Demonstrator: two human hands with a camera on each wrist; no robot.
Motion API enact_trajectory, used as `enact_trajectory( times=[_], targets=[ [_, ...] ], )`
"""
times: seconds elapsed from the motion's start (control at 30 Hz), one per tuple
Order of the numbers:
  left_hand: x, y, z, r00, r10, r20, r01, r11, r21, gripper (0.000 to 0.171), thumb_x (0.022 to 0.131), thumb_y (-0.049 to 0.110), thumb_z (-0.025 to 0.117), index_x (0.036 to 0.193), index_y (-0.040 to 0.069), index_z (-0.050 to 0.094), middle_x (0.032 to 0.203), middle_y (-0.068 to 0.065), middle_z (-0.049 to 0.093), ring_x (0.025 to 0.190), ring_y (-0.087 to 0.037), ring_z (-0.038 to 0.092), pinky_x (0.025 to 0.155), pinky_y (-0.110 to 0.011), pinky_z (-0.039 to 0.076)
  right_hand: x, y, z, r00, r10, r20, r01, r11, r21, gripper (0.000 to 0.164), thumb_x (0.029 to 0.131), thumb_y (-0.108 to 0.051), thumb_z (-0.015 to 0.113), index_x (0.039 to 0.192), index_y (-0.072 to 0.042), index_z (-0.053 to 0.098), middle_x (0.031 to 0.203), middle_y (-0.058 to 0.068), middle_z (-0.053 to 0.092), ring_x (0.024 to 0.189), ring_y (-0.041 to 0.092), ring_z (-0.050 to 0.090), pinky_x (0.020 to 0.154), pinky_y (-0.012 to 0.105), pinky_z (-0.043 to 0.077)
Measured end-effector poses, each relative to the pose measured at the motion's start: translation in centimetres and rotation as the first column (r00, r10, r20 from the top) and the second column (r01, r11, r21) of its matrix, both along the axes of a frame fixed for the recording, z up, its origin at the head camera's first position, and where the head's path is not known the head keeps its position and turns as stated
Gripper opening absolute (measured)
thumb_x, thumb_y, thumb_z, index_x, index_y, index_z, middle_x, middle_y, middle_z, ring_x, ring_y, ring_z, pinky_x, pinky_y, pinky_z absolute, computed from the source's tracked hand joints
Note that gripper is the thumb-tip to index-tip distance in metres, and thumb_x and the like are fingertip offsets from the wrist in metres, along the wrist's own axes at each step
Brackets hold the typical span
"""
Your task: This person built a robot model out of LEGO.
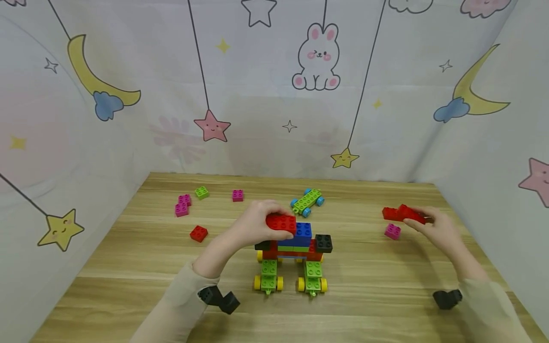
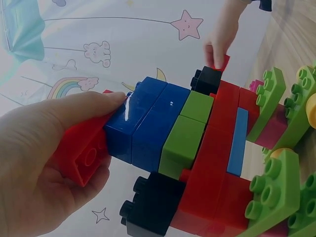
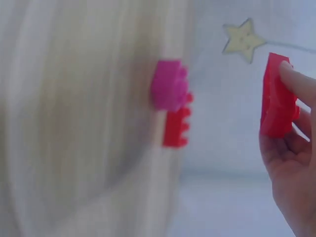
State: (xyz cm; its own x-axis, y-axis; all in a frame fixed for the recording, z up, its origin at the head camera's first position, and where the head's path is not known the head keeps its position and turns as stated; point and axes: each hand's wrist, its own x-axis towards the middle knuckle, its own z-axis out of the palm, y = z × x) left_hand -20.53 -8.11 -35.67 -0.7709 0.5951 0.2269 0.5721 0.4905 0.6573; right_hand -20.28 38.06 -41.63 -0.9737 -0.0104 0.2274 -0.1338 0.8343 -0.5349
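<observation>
A toy brick build stands mid-table, with blue bricks (image 1: 303,232) on green and red ones, black bricks (image 1: 323,243) at its sides and green wheeled bases (image 1: 313,276) below. My left hand (image 1: 257,224) grips a red brick (image 1: 280,222) at the top of the build, beside the blue bricks. In the left wrist view the red brick (image 2: 84,153) meets the blue brick; whether it is pressed on I cannot tell. At the right, my right hand (image 1: 435,225) pinches another red brick (image 3: 277,98), raised off the table. Near it lie a second red brick (image 1: 389,214) and a magenta brick (image 1: 392,231).
Behind the build stands a green wheeled base (image 1: 308,201) with blue wheels. Toward the left lie a red brick (image 1: 198,233), magenta bricks (image 1: 182,208), a green brick (image 1: 201,192) and another magenta brick (image 1: 238,195). A printed cloth (image 1: 266,157) borders the table.
</observation>
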Motion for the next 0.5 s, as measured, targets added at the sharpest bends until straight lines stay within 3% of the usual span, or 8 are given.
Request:
enact_trajectory(
  times=[0.27, 0.37, 0.5],
  targets=[
    [0.0, 0.0, 0.0, 1.0, 0.005, 0.0, -0.005, 1.0, -0.007, 0.037, 0.08, 0.026, 0.081, 0.111, 0.009, 0.071, 0.108, -0.008, 0.071, 0.086, -0.017, 0.061, 0.067, -0.018, 0.052, -0.5, -6.0, 3.3, 0.998, 0.061, -0.01, -0.062, 0.997, -0.046, 0.052, 0.09, -0.034, 0.071, 0.127, 0.0, 0.062, 0.117, 0.022, 0.065, 0.097, 0.029, 0.059, 0.067, 0.023, 0.047],
    [0.0, 0.0, 0.0, 1.0, 0.01, 0.0, -0.01, 1.0, -0.01, 0.037, 0.08, 0.026, 0.081, 0.111, 0.009, 0.071, 0.108, -0.008, 0.071, 0.087, -0.017, 0.061, 0.067, -0.018, 0.051, -0.6, -8.2, 4.2, 0.993, 0.114, -0.019, -0.115, 0.988, -0.103, 0.048, 0.089, -0.028, 0.073, 0.126, 0.001, 0.063, 0.119, 0.022, 0.064, 0.101, 0.033, 0.059, 0.069, 0.02, 0.05],
    [0.1, 0.1, 0.0, 1.0, 0.011, -0.002, -0.011, 1.0, -0.011, 0.038, 0.08, 0.026, 0.081, 0.111, 0.008, 0.071, 0.108, -0.008, 0.071, 0.087, -0.018, 0.061, 0.067, -0.018, 0.051, -0.5, -11.0, 5.2, 0.985, 0.166, -0.048, -0.171, 0.976, -0.137, 0.043, 0.086, -0.022, 0.076, 0.121, 0.0, 0.066, 0.117, 0.02, 0.066, 0.094, 0.023, 0.06, 0.069, 0.019, 0.051]
  ],
)
